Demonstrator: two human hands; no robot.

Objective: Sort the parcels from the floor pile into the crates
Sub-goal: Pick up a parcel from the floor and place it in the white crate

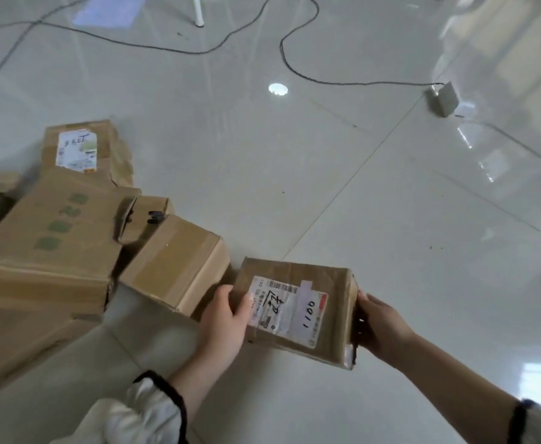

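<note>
A small brown cardboard parcel (323, 302) with a white shipping label marked "1100" is held above the glossy floor. My left hand (222, 322) grips its left end, thumb on the label. My right hand (379, 328) holds its torn right end. To the left lies the floor pile: a taped box (176, 261) right beside the held parcel, a long box with green print (47, 232), a crumpled box with a handwritten label (83, 152) at the back, and a flattened one (22, 341) in front. No crate is in view.
Pale shiny tiled floor (391, 219) spreads ahead and to the right. A black cable (282, 49) snakes across the far floor to a small grey adapter box (443, 98). A white furniture leg (198, 11) stands at the top.
</note>
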